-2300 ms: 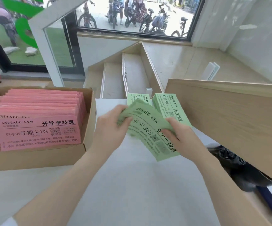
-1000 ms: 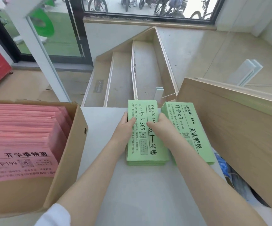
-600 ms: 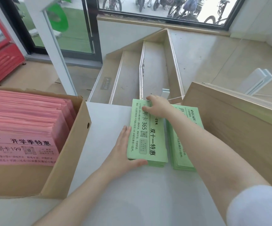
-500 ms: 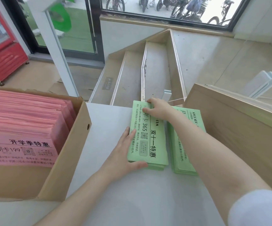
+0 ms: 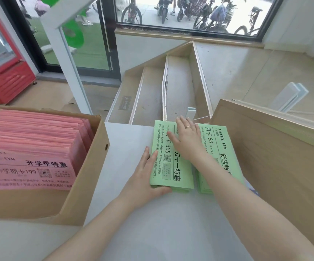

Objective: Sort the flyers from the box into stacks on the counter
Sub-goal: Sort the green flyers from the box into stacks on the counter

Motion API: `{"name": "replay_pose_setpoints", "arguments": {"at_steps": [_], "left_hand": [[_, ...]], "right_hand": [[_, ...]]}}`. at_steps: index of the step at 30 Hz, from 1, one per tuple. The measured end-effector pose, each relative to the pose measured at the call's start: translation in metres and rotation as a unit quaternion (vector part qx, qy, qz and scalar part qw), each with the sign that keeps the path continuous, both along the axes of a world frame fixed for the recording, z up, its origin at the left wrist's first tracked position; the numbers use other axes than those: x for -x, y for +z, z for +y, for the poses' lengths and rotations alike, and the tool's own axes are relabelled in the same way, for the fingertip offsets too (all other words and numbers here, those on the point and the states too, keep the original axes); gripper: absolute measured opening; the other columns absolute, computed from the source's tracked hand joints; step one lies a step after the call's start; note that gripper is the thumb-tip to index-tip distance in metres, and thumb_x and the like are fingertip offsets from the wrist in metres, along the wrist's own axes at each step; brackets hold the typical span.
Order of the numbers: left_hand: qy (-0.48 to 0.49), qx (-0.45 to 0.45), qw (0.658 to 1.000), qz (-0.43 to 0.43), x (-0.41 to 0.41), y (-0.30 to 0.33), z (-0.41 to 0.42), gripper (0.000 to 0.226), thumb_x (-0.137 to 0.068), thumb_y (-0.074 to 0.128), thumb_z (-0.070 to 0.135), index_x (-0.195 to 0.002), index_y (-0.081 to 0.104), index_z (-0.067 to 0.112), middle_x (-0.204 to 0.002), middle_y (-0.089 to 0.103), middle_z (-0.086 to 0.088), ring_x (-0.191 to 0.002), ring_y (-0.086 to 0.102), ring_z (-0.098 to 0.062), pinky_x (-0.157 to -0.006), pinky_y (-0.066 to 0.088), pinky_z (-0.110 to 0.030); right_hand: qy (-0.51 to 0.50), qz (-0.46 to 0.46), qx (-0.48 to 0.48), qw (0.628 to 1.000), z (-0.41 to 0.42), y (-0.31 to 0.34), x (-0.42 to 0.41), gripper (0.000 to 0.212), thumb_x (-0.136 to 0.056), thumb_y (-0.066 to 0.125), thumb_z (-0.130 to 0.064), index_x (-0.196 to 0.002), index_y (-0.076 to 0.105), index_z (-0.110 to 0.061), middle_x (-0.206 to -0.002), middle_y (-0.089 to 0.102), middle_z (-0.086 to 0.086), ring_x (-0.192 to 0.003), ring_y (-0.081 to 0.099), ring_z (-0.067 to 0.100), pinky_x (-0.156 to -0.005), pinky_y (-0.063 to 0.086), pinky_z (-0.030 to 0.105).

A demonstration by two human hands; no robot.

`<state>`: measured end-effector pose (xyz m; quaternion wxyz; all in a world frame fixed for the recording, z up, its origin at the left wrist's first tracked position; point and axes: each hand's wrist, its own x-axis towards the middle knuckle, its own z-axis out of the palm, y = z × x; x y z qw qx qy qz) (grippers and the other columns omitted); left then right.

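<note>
A: Progress? Two green stacks lie side by side on the tabletop [image 5: 152, 232]: the 365 stack [image 5: 171, 166] and, just right of it, the 88 stack [image 5: 224, 153].

B: Box [image 5: 88, 185], left of the 365 stack, is packed with pink flyers [image 5: 32, 140]. Most sorting looks undone.

A: Hands?

B: Both released, nothing grasped. Left hand [image 5: 145, 178] flat against the 365 stack's left edge and near corner; right hand [image 5: 186, 138] flat on top.

A: Room?

B: Bare tabletop between box and 365 stack. A wooden panel [image 5: 274, 157] crowds the 88 stack; the far ends sit near the tabletop edge.
</note>
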<state>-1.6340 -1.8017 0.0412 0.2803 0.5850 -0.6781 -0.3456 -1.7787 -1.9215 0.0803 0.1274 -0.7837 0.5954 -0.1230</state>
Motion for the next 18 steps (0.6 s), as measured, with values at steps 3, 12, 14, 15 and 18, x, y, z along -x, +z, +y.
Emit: {"name": "replay_pose_setpoints", "arguments": {"at_steps": [3, 12, 14, 15, 18], "left_hand": [[0.006, 0.036, 0.999, -0.025, -0.002, 0.011, 0.012, 0.100, -0.071, 0.075, 0.043, -0.146, 0.009, 0.030, -0.150, -0.012, 0.018, -0.135, -0.004, 0.008, -0.109, 0.009, -0.014], [0.029, 0.249, 0.963, 0.098, -0.049, 0.089, 0.099, 0.034, -0.083, 0.049, 0.024, -0.116, 0.053, 0.031, -0.114, 0.056, 0.014, -0.088, 0.063, -0.002, -0.075, 0.047, -0.011], [0.033, 0.277, 0.957, 0.076, -0.078, 0.104, 0.113, 0.031, -0.084, 0.049, 0.020, -0.113, 0.055, 0.026, -0.107, 0.060, 0.015, -0.080, 0.064, -0.004, -0.064, 0.048, -0.011], [0.042, 0.287, 0.955, 0.063, -0.095, 0.110, 0.116, 0.030, -0.084, 0.049, 0.020, -0.112, 0.056, 0.026, -0.103, 0.062, 0.016, -0.078, 0.064, -0.004, -0.063, 0.047, -0.010], [0.091, 0.304, 0.948, 0.016, -0.155, 0.114, 0.118, 0.025, -0.083, 0.050, 0.023, -0.105, 0.059, 0.030, -0.095, 0.064, 0.017, -0.075, 0.063, -0.004, -0.066, 0.045, -0.006]], "right_hand": [[0.035, -0.059, 0.007, 0.998, 0.045, 0.011, 0.001, 0.049, -0.096, 0.043, -0.037, -0.139, 0.038, -0.013, -0.154, 0.021, 0.006, -0.144, 0.008, 0.021, -0.117, 0.004, 0.036], [0.154, -0.217, 0.045, 0.963, 0.139, 0.049, -0.048, 0.019, -0.087, 0.050, -0.021, -0.092, 0.067, -0.014, -0.092, 0.058, -0.012, -0.085, 0.056, 0.012, -0.076, 0.043, 0.029], [0.175, -0.228, 0.048, 0.957, 0.152, 0.057, -0.072, 0.021, -0.086, 0.048, -0.024, -0.091, 0.066, -0.016, -0.090, 0.061, -0.011, -0.086, 0.059, 0.013, -0.078, 0.048, 0.034], [0.184, -0.228, 0.050, 0.955, 0.158, 0.061, -0.084, 0.021, -0.087, 0.048, -0.024, -0.091, 0.066, -0.016, -0.091, 0.062, -0.009, -0.088, 0.060, 0.014, -0.079, 0.049, 0.035], [0.206, -0.225, 0.054, 0.951, 0.172, 0.069, -0.121, 0.022, -0.087, 0.047, -0.021, -0.094, 0.067, -0.014, -0.091, 0.062, -0.008, -0.088, 0.059, 0.014, -0.080, 0.049, 0.033]]}}
